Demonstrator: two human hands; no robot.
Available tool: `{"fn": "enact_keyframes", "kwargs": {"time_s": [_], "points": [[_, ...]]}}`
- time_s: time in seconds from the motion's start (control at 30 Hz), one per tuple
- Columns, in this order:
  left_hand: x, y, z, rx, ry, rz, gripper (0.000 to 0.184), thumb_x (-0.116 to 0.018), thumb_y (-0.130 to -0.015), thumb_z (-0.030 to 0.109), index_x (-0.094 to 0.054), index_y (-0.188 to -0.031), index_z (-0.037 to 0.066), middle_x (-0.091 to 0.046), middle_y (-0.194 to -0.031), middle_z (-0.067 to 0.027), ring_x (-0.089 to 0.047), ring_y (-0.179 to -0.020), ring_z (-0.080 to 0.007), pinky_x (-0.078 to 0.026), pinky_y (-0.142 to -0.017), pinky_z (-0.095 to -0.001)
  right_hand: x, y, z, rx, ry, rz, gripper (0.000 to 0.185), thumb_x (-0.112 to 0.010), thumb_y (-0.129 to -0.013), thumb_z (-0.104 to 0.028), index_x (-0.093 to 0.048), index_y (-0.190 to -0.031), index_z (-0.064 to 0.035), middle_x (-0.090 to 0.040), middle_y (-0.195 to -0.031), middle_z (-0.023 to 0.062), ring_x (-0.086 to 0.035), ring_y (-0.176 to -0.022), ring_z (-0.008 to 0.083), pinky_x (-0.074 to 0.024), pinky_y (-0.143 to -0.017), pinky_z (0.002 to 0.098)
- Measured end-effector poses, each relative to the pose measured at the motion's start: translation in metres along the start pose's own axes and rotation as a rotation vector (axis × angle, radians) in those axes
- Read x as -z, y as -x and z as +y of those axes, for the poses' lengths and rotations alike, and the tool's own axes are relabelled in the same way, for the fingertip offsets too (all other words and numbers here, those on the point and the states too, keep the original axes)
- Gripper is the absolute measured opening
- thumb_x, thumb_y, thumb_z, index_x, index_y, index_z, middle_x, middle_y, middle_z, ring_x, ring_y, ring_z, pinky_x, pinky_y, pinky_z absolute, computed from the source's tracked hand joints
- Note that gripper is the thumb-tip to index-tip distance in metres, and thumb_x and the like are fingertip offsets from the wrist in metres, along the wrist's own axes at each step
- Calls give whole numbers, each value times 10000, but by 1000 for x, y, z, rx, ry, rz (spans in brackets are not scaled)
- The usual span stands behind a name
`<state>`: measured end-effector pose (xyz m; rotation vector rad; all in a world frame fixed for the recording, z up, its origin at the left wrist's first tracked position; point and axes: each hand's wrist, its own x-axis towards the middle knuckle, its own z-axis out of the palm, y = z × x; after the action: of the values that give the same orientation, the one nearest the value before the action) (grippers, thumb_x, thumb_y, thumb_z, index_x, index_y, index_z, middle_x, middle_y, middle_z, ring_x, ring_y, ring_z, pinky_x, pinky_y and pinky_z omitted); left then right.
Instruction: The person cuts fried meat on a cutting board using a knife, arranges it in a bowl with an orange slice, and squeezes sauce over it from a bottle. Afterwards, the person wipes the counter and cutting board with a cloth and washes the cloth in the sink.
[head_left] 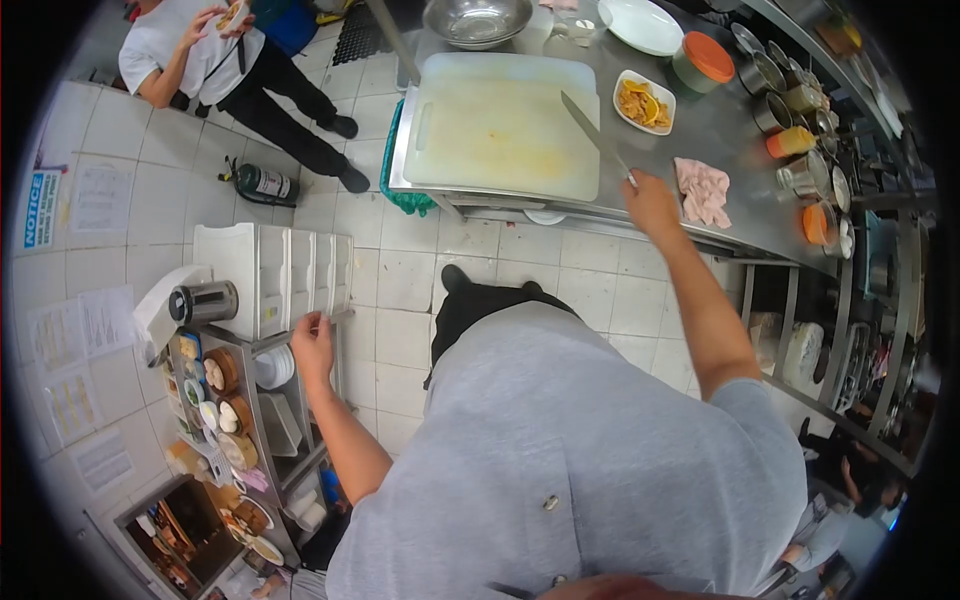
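Note:
My right hand point(652, 205) is closed around the handle of a kitchen knife point(592, 127). Its blade points away from me, with the tip over the right edge of a pale cutting board point(500, 130). Just past the blade, a small white dish point(627, 112) holds cooked orange-brown food with what looks like a citrus slice. A crumpled pink cloth point(702, 190) lies right of my right hand on the steel counter. My left hand point(313, 348) hangs out to the side, fingers loosely bent and apart, nothing visible in it. It is nearest to white plastic drawers point(270, 275).
A metal bowl point(478, 22), a white oval plate point(640, 25) and an orange-lidded tub point(705, 60) stand farther back. Sauce containers line the right. Leftward are a shelf with bamboo steamers point(235, 415), a fire extinguisher point(262, 183) and a person point(195, 50) holding a bowl.

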<state>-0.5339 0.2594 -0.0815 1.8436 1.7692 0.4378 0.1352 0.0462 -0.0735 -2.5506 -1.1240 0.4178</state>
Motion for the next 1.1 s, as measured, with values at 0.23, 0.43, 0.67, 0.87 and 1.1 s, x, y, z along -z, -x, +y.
{"fn": "enact_keyframes", "kwargs": {"time_s": [0.23,0.43,0.67,0.87,1.1], "points": [[-37,-70,45,-220,106,-214,322,-742,-1049,200,-761,-1255,-47,-808,-1071,-153,-740,-917,-216,-586,-837,-358,-56,51,-134,-71,-26,-30,281,-562,-1045,-196,-747,-1103,7,-775,-1097,267,-748,-1008,461,-587,-915,575],[2,-129,16,-343,56,-209,315,-747,-1041,185,-759,-1264,-37,-805,-1062,-146,-739,-913,-211,-588,-831,-351,-61,47,-53,-365,-710,-79,280,-658,-1046,-264,-661,-1069,15,-641,-753,82,-577,-503,176,-502,-457,374],[47,-171,-130,-200,-45,-115,292,-759,-1002,206,-779,-1174,-29,-810,-1003,-183,-759,-880,-276,-594,-822,-393,-107,86,-121,-526,-793,84,311,-635,-1073,-269,-644,-1205,12,-612,-722,63,-559,-503,156,-475,-437,371],[27,-218,-303,0,-93,-428,254,-734,-1032,178,-771,-1159,-38,-779,-915,-98,-720,-752,-171,-578,-698,-330,-121,68,-162,-475,-772,17,294,-643,-1074,-284,-645,-1134,3,-577,-710,49,-536,-507,161,-459,-436,376],[54,-153,-340,461,323,-454,258,-762,-1018,249,-729,-1089,4,-711,-836,-64,-654,-619,-163,-516,-528,-319,-133,51,-180,-489,-883,76,291,-648,-1066,-297,-607,-958,-30,-553,-705,37,-541,-506,162,-445,-429,358]]}}
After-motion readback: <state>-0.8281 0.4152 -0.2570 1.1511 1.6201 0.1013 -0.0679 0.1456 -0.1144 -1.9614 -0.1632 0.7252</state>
